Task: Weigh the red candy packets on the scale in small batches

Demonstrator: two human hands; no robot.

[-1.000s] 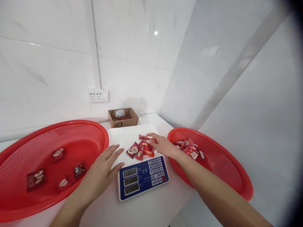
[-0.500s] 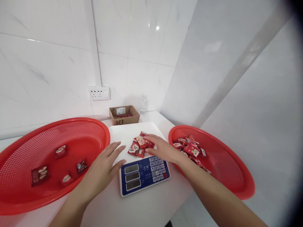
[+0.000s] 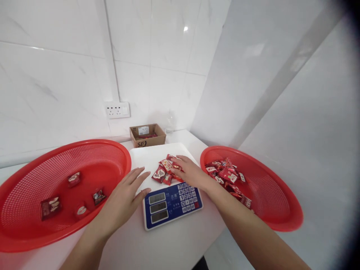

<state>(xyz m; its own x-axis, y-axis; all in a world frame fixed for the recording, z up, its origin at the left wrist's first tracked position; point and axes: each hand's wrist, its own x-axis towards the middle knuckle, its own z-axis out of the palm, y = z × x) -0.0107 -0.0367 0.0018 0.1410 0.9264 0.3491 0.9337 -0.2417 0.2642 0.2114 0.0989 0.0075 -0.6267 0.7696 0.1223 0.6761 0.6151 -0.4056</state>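
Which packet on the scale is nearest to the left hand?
The dark red packet with a white patch, leftmost on the scale; the other packets there lie nearer the right hand.

Single head-worn view, taken from above the near side of the white desk [image 3: 137, 249], facing forward and down. The viewpoint is near: the scale [image 3: 171, 215] lies just below the centre of the field, its display side toward the lens. The far edge of the desk runs along the tiled wall [image 3: 157, 93], which fills much of the upper field; its far right corner appears close to centre. The left border cuts the left red basket [image 3: 92, 141]. A dark curved margin closes the right border.
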